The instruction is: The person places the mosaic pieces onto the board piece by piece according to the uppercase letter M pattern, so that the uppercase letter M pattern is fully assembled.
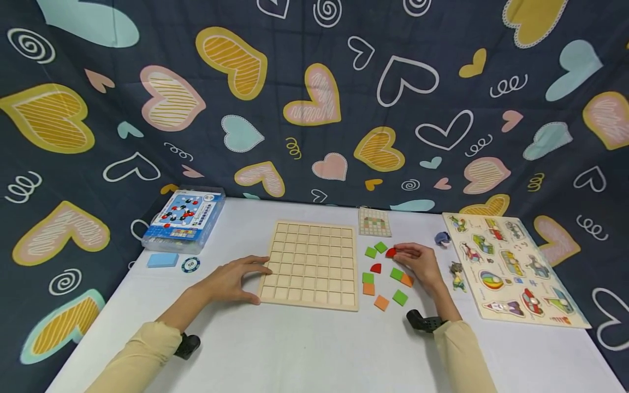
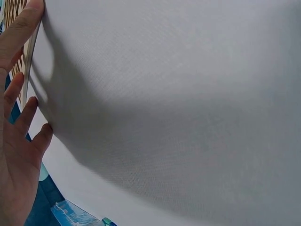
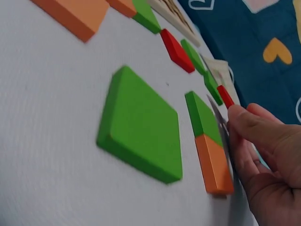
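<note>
A wooden grid board point(image 1: 309, 266) lies flat on the table, its squares bare. My left hand point(image 1: 239, 278) rests at the board's left edge, fingertips and thumb touching the rim. In the left wrist view, the board's edge point(image 2: 31, 61) shows beside the thumb. My right hand point(image 1: 417, 263) pinches a red quarter-circle block point(image 1: 391, 252) between thumb and fingers, with most of it visible in the head view. Below and beside that hand lie another red quarter-circle block point(image 1: 375, 268) and several flat square blocks, green point(image 3: 141, 127) and orange point(image 3: 214, 165).
Behind the board's right corner is a small pattern card point(image 1: 374, 222). A picture puzzle board point(image 1: 516, 273) lies at right, near a cat figure point(image 1: 457, 276) and a blue figure point(image 1: 442, 239). At left are a plastic box point(image 1: 184, 218), a blue block point(image 1: 162, 260) and a poker chip point(image 1: 190, 265).
</note>
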A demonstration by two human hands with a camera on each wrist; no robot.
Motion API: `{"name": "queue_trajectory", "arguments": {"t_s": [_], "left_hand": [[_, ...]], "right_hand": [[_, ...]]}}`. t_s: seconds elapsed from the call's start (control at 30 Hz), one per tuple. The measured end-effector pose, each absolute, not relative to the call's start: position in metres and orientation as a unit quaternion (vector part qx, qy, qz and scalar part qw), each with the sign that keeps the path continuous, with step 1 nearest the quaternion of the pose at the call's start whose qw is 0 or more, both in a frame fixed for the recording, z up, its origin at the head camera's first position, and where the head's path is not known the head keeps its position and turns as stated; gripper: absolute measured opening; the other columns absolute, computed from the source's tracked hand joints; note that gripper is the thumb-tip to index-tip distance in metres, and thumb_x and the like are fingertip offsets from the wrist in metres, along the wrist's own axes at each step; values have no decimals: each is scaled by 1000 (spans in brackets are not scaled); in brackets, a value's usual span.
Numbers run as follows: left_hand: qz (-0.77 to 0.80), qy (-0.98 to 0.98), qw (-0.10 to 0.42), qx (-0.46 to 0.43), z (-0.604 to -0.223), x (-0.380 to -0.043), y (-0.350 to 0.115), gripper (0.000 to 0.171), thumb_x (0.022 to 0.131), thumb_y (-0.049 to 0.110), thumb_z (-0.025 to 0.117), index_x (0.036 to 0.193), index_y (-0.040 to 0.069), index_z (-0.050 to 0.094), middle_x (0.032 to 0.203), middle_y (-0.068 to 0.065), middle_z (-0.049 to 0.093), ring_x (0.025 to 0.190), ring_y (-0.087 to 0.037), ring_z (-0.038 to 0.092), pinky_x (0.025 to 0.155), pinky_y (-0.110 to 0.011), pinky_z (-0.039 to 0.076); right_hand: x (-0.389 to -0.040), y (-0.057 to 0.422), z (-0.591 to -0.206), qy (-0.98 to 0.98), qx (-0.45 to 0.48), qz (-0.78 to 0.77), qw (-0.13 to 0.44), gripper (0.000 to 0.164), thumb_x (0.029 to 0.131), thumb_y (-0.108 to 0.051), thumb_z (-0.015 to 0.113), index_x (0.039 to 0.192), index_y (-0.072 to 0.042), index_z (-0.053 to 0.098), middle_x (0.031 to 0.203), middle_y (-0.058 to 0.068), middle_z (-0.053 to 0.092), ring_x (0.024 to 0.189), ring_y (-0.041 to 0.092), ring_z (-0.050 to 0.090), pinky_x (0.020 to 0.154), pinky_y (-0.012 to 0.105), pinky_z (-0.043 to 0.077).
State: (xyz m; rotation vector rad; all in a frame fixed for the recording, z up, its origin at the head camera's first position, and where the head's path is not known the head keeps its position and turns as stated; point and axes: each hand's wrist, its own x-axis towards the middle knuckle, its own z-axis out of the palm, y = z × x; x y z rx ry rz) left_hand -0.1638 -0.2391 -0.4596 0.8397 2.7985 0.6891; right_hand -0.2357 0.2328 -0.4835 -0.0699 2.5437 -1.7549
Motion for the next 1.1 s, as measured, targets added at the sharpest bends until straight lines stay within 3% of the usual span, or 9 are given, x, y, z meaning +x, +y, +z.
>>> {"name": "queue_trajectory", "arguments": {"t_s": [0.47,1.1], "left_hand": [[231,929,72,278,-458,-164,-237,68,67,49,82,124,19,63,144,-10,46,130,-36,43,94,-60,43],[234,931,72,269,-458,-162,-237,68,65,49,82,124,20,63,144,-9,46,131,-36,42,95,-61,42]], "right_hand": [[-243,202,-474,816,6,-575,53,34,83,-9,74,115,0,67,103,11,71,82,5,65,73,16,53],[-252,136,-471,788,-80,-609,40,28,79,-1,75,107,2,70,101,17,71,86,19,70,73,23,56]]}}
